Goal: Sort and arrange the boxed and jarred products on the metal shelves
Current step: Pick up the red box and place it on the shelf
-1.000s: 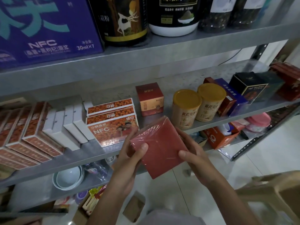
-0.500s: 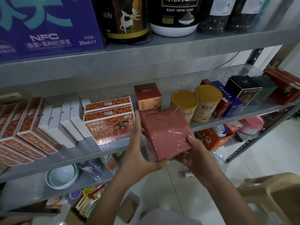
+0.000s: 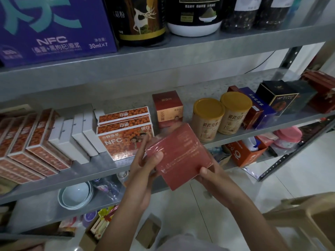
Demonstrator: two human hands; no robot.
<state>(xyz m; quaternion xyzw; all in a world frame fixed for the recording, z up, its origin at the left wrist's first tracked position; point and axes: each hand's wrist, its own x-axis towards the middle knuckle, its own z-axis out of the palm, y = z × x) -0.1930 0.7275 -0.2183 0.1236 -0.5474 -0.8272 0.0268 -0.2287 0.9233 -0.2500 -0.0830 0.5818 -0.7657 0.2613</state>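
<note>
I hold a flat red box (image 3: 181, 154) wrapped in clear film in front of the middle metal shelf (image 3: 101, 169). My left hand (image 3: 145, 165) grips its left edge, thumb on the top face. My right hand (image 3: 212, 176) grips its lower right corner, thumb on top. The box is tilted and hangs just off the shelf's front edge. Behind it on the shelf stand a small red box (image 3: 168, 109), two tan jars with yellow lids (image 3: 208, 118) (image 3: 233, 111), and stacked orange NFC boxes (image 3: 125, 133).
White boxes (image 3: 79, 136) and rows of orange boxes (image 3: 29, 147) fill the shelf's left. Dark and blue boxes (image 3: 277, 100) stand at the right. The upper shelf holds a purple carton (image 3: 54, 28) and dark jars (image 3: 139, 19). Bowls (image 3: 76, 194) lie on the lower shelf. A beige stool (image 3: 306, 220) stands lower right.
The red box was raised toward the shelf half a second ago, then drawn back and turned so its broad face points up. Both hands shifted their grip on it.
</note>
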